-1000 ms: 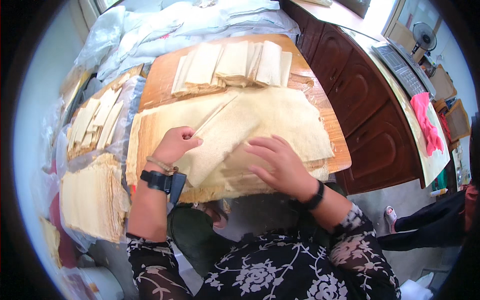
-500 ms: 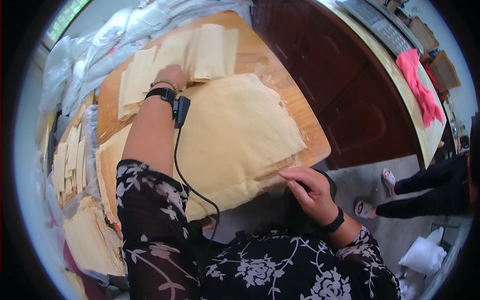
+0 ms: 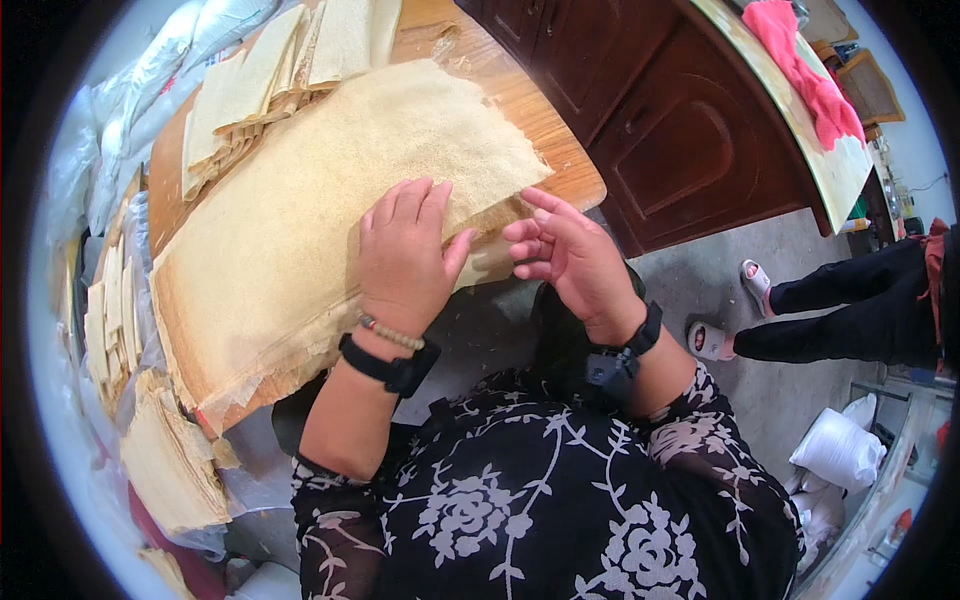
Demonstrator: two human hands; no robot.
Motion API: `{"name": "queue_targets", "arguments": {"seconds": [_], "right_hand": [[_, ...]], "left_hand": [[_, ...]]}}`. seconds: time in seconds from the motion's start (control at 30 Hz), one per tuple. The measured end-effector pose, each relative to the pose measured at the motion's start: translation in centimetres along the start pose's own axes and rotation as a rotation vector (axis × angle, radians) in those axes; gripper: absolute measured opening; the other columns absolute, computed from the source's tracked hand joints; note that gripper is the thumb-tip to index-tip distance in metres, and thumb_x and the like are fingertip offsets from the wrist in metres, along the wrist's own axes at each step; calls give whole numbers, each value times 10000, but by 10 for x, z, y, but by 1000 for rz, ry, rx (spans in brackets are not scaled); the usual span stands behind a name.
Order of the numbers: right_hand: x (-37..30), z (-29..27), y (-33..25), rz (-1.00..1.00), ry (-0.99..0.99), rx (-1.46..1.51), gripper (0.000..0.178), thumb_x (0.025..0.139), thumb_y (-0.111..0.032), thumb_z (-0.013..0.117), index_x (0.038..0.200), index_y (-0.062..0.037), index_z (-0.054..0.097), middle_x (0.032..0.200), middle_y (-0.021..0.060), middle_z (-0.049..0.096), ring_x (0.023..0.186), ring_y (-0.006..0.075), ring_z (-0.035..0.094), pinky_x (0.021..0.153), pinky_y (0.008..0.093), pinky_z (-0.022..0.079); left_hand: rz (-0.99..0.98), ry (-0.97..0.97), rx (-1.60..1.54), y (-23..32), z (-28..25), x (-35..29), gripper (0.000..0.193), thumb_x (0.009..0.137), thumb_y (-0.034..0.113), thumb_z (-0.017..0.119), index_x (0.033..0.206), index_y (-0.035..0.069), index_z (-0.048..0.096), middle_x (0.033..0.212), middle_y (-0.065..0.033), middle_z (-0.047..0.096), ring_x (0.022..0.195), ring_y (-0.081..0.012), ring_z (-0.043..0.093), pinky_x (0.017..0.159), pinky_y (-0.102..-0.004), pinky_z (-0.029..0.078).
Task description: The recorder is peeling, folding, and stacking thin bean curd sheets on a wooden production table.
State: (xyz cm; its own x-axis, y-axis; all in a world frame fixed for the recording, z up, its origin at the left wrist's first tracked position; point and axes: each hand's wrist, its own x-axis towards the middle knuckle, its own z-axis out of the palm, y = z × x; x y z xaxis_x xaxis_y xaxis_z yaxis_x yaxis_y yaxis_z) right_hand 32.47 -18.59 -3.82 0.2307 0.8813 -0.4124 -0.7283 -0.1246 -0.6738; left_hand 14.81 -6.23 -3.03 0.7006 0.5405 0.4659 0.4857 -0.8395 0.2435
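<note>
- Logged dark wooden cabinet (image 3: pixel 690 150) at upper right, past brown wooden table (image 3: pixel 575 183).
- Found top sheet (image 3: pixel 310 215) spread nearly flat over other sheets on that table, reaching from under the hands to the left.
- Judged it thin, light, soft and floppy; likely dry, barely slippery, easy to tear at the frayed rim.
- Judged best hold at near edge plus right corner, pinched gently with both hands, without sharp tugging.
- Looked pale cream-yellow, matte, fine-grained, roughly rectangular; ragged along the right edge, browner toward the left end, creased near the front.
- Noted folded sheets (image 3: pixel 240 100), same colour, overlapping in a row across the table's far side.
- Marked sheet stack (image 3: pixel 175 465) at lower left, beside the table.
- Had left hand (image 3: pixel 405 250) palm down over the sheet, fingers straight and close, thumb spread; gripped nothing.
- Had right hand (image 3: pixel 570 250) by the right corner, fingers half curled, one stretched toward the edge; saw nothing held, could not tell touching from just off.
- Spotted beaded bracelet (image 3: pixel 395 333) on left wrist.
</note>
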Motion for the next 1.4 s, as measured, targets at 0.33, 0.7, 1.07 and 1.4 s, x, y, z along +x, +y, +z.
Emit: {"name": "queue_targets", "arguments": {"seconds": [0.33, 0.7, 1.07, 1.4], "right_hand": [[10, 36, 2, -580, -70, -598, 273, 990, -110, 570, 1224, -27, 683, 1145, 99, 708, 1016, 201, 670, 869, 356, 540], [77, 92, -4, -1100, -218, -1627, 219, 883, -134, 601, 1026, -45, 741, 1110, 146, 718, 1126, 331, 632, 940, 438, 507], [174, 128, 5, -1031, -2, -1939, 426, 959, -262, 560, 1338, -74, 607, 1395, 114, 615, 1301, 277, 546, 1087, 459, 418], [194, 141, -23, -592, 74, -1883, 613, 914, -487, 624, 1430, -163, 554, 1533, 159, 483, 1370, 354, 497, 1062, 471, 474]], "left_hand": [[-170, 218, 26, -8, 3, 24, 186, 966, 252, 633, 1040, 115, 734, 891, -111, 729, 827, -311, 703, 695, -412, 556], [-154, 275, 54, -18, -48, 38, 166, 959, 234, 651, 1055, 133, 741, 888, -94, 724, 825, -305, 696, 689, -397, 551], [-106, 318, 95, -31, -71, 24, 192, 898, 181, 704, 1086, 171, 742, 923, -53, 733, 834, -252, 695, 693, -368, 556], [-73, 379, 24, -43, -76, -1, 166, 916, 126, 685, 1068, 117, 751, 928, -87, 734, 808, -256, 691, 706, -348, 547]]}}
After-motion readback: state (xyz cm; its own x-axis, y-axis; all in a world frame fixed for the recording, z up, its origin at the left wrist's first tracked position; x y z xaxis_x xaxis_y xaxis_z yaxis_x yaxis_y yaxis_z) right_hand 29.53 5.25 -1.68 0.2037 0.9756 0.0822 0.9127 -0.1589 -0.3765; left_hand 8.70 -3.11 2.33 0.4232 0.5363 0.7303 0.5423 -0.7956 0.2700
